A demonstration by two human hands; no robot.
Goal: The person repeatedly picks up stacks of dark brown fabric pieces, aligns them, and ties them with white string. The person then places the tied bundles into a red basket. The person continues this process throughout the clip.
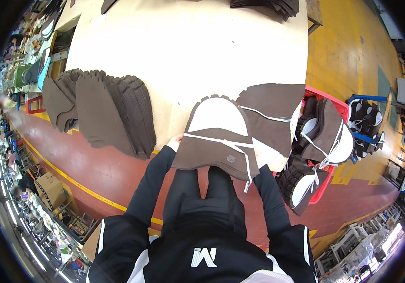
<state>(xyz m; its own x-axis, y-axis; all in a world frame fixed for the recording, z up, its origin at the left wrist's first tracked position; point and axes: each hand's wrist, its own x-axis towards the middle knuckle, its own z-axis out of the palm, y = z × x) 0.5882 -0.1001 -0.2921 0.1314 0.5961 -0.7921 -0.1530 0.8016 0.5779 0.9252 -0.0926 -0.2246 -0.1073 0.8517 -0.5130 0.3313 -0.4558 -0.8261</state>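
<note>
A brown, foam-like panel point(212, 152) with a notched rounded top, a white dome-shaped area point(220, 115) and a thin white strap is held in front of my body at the table's near edge. My left hand point(175, 142) grips its left edge, with the fingers partly hidden behind it. At its right edge is my right hand point(260, 153), closed on the panel and mostly covered by it. One end of the strap hangs down near my right hand. Just beyond that hand, another brown panel point(270, 111) with a white strap lies on the table's right corner.
The pale table point(188, 47) carries stacks of brown panels point(113, 111) at its left edge and another stack point(273, 5) at the far side. Against the table's right side, a red crate point(327, 96) contains several strapped, curled panels. A blue-framed rack point(369, 99) stands farther right.
</note>
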